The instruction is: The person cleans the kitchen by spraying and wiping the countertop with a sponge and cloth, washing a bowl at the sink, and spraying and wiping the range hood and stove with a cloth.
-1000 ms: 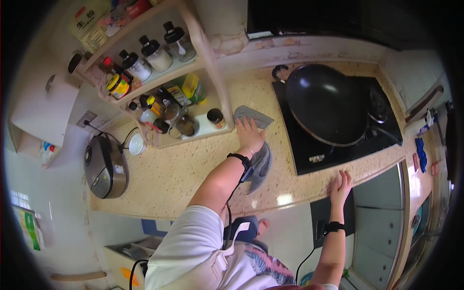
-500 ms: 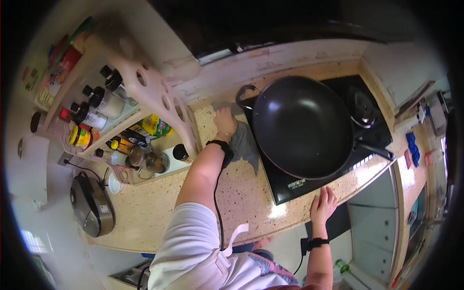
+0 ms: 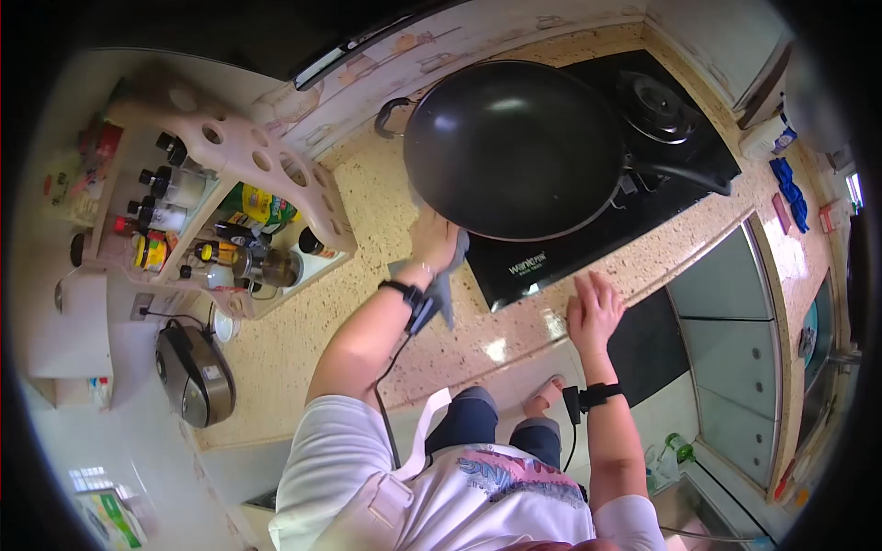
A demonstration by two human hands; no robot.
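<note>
My left hand (image 3: 434, 241) is on a grey cloth (image 3: 441, 294) on the counter, close beside the left rim of a large black wok (image 3: 514, 151). Its fingers are partly hidden, but they appear curled on the cloth. The wok sits on a black hob (image 3: 533, 262), with its loop handle to the left and its long handle to the right. At the counter's front edge rests my right hand (image 3: 595, 312), fingers apart and holding nothing.
A rack (image 3: 266, 151) with several seasoning bottles stands left, and a rice cooker (image 3: 195, 376) sits near it. A second burner (image 3: 657, 108) is right of the wok. A blue cloth (image 3: 788, 195) lies on the right counter.
The view has tilted down. My left hand has drawn the cloth toward the counter's front and closer to the hob. My right hand stays near the front edge.
</note>
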